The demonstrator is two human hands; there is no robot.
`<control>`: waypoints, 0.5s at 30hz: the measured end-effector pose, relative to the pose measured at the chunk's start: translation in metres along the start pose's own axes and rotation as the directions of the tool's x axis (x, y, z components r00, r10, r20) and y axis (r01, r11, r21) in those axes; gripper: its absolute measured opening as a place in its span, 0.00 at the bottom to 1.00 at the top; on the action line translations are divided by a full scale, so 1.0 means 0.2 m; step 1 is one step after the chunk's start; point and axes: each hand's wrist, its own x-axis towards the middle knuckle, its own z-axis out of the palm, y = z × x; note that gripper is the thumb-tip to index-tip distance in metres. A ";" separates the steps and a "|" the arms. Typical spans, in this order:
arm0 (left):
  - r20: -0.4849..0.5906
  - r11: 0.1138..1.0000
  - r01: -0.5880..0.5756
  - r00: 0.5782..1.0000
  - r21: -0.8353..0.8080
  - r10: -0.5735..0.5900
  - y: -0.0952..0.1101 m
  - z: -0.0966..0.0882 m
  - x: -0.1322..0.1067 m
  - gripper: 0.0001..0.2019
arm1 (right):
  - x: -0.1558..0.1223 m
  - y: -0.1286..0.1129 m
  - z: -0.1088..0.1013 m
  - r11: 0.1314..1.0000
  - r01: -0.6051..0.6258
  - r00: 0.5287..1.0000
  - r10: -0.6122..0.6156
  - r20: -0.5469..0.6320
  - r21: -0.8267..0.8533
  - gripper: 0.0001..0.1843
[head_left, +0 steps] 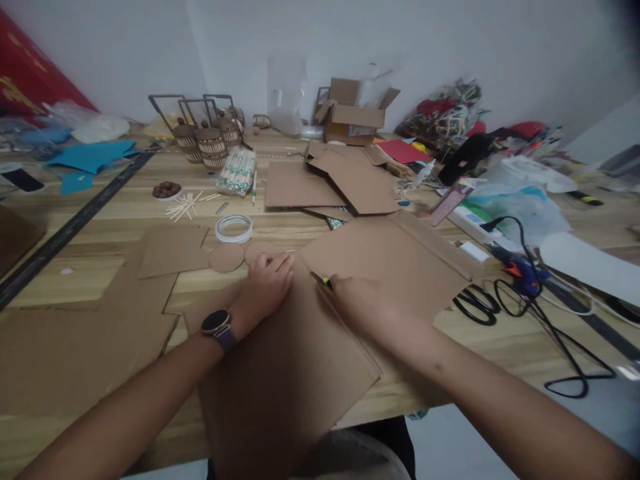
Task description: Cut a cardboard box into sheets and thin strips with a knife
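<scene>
A large sheet of brown cardboard lies at the front of the table, its near end reaching past the edge. My left hand, with a watch on the wrist, presses on its far part with the fingers fairly flat. In my right hand is a utility knife, yellow and black, its blade pointing left at the cardboard. A slit or edge runs from the blade toward me, beside another cardboard sheet on the right. Two cardboard discs lie just beyond my left hand.
Cardboard pieces cover the left side. A tape roll, wooden sticks and a stack of cardboard sit farther back. On the right is a blue glue gun with a looping black cord. Small lidded buckets stand behind.
</scene>
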 end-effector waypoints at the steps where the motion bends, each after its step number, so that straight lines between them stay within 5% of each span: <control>1: 0.001 1.000 0.000 1.000 0.001 0.000 0.00 0.00 0.00 0.22 | -0.06 0.01 0.02 1.000 -0.011 1.000 0.012 0.014 -0.018 0.19; 4: 0.012 1.000 -0.002 1.000 0.003 0.002 -0.01 0.01 0.00 0.23 | -0.30 0.09 0.16 0.994 -0.066 0.993 0.073 0.093 -0.084 0.22; 7: 0.031 1.000 -0.004 1.000 0.002 0.004 -0.01 0.01 0.00 0.23 | -0.58 0.25 0.37 0.996 -0.089 0.993 0.091 0.077 -0.022 0.36; 10: 0.051 1.000 0.002 0.999 -0.001 -0.001 -0.02 0.00 0.00 0.23 | -0.82 0.43 0.52 0.970 -0.110 0.993 0.098 0.066 0.216 0.18; 12: 0.065 1.000 0.011 0.998 -0.003 -0.010 -0.03 0.00 0.00 0.23 | -0.91 0.51 0.55 0.884 -0.188 0.981 0.145 0.133 0.428 0.15; 15: 0.092 0.999 0.039 0.995 0.001 -0.039 -0.05 -0.01 0.03 0.22 | -0.90 0.54 0.54 0.586 -0.313 0.945 0.271 0.184 0.747 0.29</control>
